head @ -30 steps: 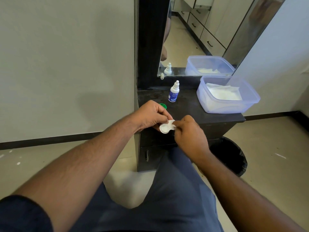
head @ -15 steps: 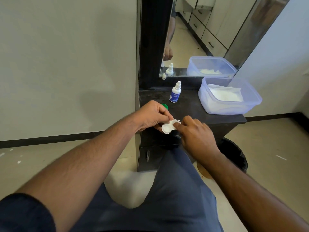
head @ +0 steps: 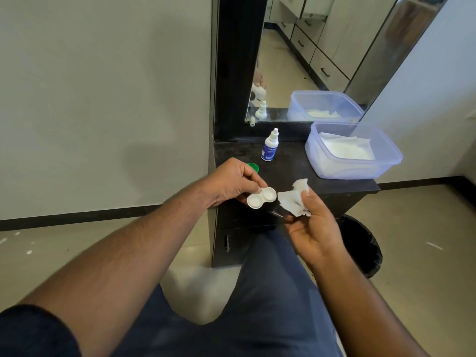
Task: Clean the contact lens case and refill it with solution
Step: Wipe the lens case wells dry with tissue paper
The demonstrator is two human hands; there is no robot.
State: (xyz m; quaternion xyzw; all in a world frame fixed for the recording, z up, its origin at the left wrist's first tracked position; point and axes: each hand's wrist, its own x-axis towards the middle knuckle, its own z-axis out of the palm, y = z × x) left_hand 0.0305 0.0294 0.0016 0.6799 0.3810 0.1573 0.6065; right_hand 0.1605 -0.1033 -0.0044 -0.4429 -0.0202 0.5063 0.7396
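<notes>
Contact lens case (head: 261,197), both wells uncapped and facing up toward the camera, held in the air just in front of the counter edge (head: 334,188). Its long axis runs from lower left to upper right, the free well pointing toward the tissue (head: 292,200). The left hand (head: 231,181) pinches the case at its upper left rim between thumb and fingers, probably to leave the wells exposed for wiping. The right hand (head: 313,228), palm up, grips the crumpled tissue just beside the free well. Beyond the pinch stand the green cap (head: 253,166) and solution bottle (head: 270,146).
</notes>
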